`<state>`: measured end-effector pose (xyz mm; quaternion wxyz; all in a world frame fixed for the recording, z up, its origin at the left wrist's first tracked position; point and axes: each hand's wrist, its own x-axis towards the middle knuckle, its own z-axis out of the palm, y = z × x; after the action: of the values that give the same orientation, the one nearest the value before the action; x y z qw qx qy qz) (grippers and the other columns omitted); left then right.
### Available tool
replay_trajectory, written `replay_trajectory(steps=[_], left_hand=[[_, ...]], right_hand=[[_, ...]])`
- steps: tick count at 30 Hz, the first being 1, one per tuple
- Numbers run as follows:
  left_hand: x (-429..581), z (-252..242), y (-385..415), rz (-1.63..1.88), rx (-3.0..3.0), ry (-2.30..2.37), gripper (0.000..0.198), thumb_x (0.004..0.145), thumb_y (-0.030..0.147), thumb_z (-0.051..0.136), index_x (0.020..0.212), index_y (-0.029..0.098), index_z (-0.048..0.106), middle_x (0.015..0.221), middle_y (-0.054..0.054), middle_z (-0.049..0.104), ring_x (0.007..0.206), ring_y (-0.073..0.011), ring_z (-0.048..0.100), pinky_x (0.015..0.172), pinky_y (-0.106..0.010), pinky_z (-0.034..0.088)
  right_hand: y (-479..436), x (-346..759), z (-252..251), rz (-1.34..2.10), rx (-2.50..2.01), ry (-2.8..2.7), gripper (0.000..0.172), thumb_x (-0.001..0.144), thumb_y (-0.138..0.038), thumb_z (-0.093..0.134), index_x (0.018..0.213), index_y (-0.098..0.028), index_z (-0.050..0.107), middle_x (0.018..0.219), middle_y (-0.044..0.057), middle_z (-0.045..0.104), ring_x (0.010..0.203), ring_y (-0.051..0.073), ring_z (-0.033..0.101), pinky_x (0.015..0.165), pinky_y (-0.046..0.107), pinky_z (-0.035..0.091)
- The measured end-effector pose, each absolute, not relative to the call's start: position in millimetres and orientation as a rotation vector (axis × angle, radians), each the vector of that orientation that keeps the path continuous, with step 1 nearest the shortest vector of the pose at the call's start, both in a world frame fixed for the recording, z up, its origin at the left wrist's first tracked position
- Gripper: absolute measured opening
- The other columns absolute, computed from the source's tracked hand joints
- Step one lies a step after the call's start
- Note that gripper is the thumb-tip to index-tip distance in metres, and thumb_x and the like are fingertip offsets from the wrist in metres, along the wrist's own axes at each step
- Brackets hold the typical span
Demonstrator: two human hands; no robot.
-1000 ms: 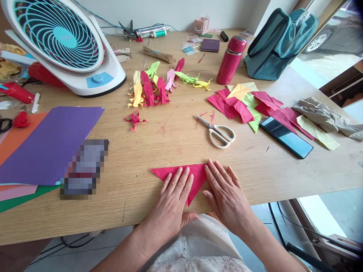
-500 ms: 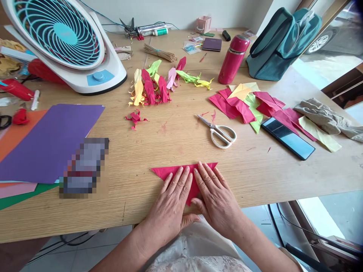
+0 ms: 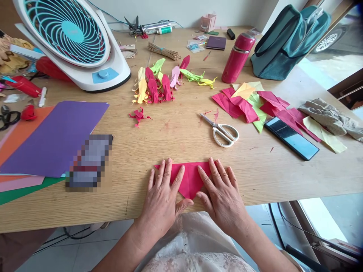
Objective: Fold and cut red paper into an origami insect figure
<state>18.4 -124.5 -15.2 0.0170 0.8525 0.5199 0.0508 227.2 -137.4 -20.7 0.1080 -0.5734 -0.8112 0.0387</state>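
A magenta sheet of origami paper (image 3: 189, 182), folded into a triangle, lies at the table's front edge with its long side away from me and its point towards me. My left hand (image 3: 162, 192) rests flat on its left part, fingers spread. On the right part lies my right hand (image 3: 219, 189), also flat with fingers apart. Both hands cover the triangle's outer corners in part. Beyond them are white-handled scissors (image 3: 225, 135), blades partly apart and pointing to the back left. A small magenta folded figure (image 3: 138, 116) lies further left.
Several folded paper figures (image 3: 153, 90) stand mid-table. Creased papers (image 3: 238, 104) and a phone (image 3: 292, 138) lie right, before a magenta flask (image 3: 237, 58) and a teal bag (image 3: 279, 49). At left are a fan (image 3: 119, 71), coloured sheets (image 3: 56, 139) and a blurred-out object (image 3: 90, 160).
My hands have moved apart, the left one leftwards and the right one rightwards, baring the triangle's middle. The view has shifted slightly.
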Motion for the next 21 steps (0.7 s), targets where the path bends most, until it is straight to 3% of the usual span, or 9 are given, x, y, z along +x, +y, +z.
replay_trajectory(steps=[6, 10, 14, 21], left_hand=[[24.6, -9.9, -125.3, 0.078, 2.609, 1.717, 0.061, 0.1, 0.039, 0.048, 0.156, 0.02, 0.036, 0.164, -0.022, 0.026, 0.148, -0.0458, 0.03, 0.11, -0.07, 0.032], [23.3, -6.3, -124.3, 0.076, 2.713, 1.524, 0.056, 0.103, 0.031, 0.04, 0.157, 0.017, 0.033, 0.166, -0.012, 0.027, 0.152, -0.0358, 0.026, 0.118, -0.064, 0.023], [20.8, -6.9, -124.3, 0.069, 2.814, 1.292, 0.057, 0.104, 0.034, 0.038, 0.157, 0.014, 0.031, 0.166, -0.008, 0.028, 0.153, -0.0268, 0.026, 0.122, -0.049, 0.023], [20.7, -10.2, -126.7, 0.063, 2.825, 1.321, 0.063, 0.104, 0.044, 0.036, 0.158, 0.012, 0.027, 0.167, -0.009, 0.025, 0.153, -0.0279, 0.024, 0.122, -0.049, 0.022]], right_hand=[[-137.5, 227.8, -21.0, 0.122, -1.711, -2.386, 0.058, 0.103, -0.046, 0.042, 0.154, -0.017, 0.04, 0.165, 0.018, 0.024, 0.154, 0.036, 0.019, 0.119, 0.06, 0.024], [-137.6, 227.3, -21.7, 0.121, -1.711, -2.391, 0.059, 0.103, -0.046, 0.042, 0.154, -0.016, 0.04, 0.165, 0.019, 0.023, 0.154, 0.037, 0.019, 0.119, 0.061, 0.024], [-137.7, 227.0, -21.8, 0.112, -1.701, -2.387, 0.058, 0.103, -0.046, 0.042, 0.153, -0.016, 0.04, 0.165, 0.019, 0.024, 0.154, 0.037, 0.02, 0.119, 0.06, 0.024], [-138.7, 229.1, -23.5, 0.123, -1.698, -2.388, 0.059, 0.103, -0.045, 0.04, 0.153, -0.014, 0.038, 0.165, 0.018, 0.023, 0.154, 0.034, 0.019, 0.12, 0.058, 0.021]])
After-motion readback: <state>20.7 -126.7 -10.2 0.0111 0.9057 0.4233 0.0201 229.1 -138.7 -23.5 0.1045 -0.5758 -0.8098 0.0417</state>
